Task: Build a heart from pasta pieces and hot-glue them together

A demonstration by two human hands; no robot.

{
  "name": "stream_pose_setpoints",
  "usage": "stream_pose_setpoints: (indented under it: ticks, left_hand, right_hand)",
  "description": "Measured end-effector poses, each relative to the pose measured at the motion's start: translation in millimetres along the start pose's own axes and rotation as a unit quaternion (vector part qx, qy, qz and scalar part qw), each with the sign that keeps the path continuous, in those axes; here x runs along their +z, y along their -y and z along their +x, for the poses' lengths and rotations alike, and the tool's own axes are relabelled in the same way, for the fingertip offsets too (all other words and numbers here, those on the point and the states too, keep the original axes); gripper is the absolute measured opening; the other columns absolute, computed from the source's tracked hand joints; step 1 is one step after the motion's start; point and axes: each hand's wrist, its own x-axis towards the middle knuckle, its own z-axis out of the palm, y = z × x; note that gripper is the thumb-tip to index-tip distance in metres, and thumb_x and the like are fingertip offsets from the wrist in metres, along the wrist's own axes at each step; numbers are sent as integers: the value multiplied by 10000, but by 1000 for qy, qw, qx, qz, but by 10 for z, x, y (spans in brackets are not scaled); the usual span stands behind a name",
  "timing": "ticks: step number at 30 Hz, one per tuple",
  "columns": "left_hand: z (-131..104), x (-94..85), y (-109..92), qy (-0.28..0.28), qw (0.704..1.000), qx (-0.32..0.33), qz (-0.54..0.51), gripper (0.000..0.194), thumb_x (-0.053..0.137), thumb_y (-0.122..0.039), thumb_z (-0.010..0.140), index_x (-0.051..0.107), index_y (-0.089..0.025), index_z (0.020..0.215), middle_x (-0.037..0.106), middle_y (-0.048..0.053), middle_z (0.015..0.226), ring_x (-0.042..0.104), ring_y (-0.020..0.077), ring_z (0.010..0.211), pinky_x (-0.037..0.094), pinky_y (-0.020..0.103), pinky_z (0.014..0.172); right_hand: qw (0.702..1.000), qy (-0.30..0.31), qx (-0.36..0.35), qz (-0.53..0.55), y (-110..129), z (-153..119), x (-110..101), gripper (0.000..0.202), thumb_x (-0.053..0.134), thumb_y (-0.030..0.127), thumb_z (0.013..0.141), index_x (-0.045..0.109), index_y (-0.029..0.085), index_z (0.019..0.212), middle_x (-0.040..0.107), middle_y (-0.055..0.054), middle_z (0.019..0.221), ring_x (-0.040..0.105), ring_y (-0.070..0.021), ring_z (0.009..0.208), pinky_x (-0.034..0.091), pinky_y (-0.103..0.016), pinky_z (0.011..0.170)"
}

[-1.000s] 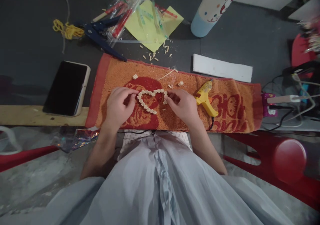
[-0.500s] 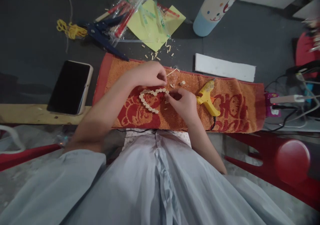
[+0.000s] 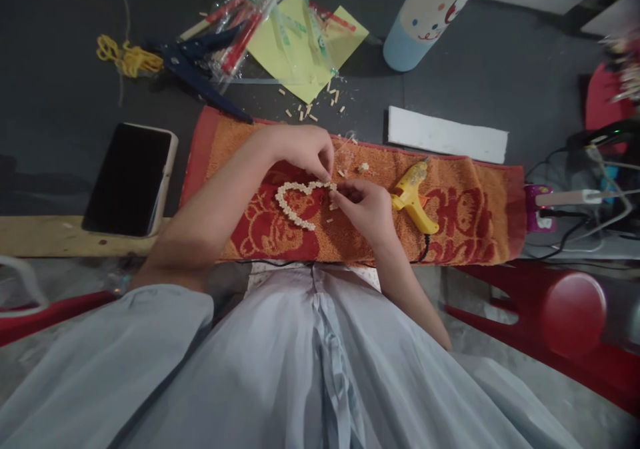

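A cream heart-shaped chain of small pieces (image 3: 283,204) lies on the orange and red towel (image 3: 480,212), with a gap at its lower right. My left hand (image 3: 313,150) is closed in a pinch at the top right of the heart; what its fingertips hold is too small to make out. Just right of it, my right hand (image 3: 364,208) pinches the right end of the heart between thumb and finger. A yellow glue gun (image 3: 416,199) rests on the towel beside my right hand. Above it sits a small cream cluster (image 3: 364,167).
A phone (image 3: 131,179) lies at the left. Behind the towel are blue pliers (image 3: 187,69), yellow cord (image 3: 131,59), yellow paper (image 3: 310,69) with packets, and scattered cream bits. A bottle (image 3: 407,39), a white strip (image 3: 447,134) and a power plug (image 3: 567,198) are farther right.
My left hand has turned down and come closer to my right hand and the heart. The thin stick that showed at its fingertips is no longer visible. The whole view has shifted slightly.
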Motion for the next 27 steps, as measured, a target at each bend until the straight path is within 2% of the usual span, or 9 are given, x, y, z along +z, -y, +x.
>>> stream_pose_setpoints:
  ticks: [8,27]
  left_hand:
    - [-52,-45,10,47,999,6,0,268,662,-381,733,808,-218,887,764,-13,781,639,112,694,404,224,682]
    - [-62,-22,52,39,999,13,1,351,576,-441,813,808,-217,952,765,7,823,633,136,753,406,253,737]
  right_hand:
    - [1000,6,-9,24,-35,0,-12,242,693,366,802,785,185,933,756,-27,791,628,-139,641,478,-268,619]
    - [996,35,15,80,-64,84,-38,211,732,374,755,731,188,854,744,-29,775,656,-159,649,491,-285,602]
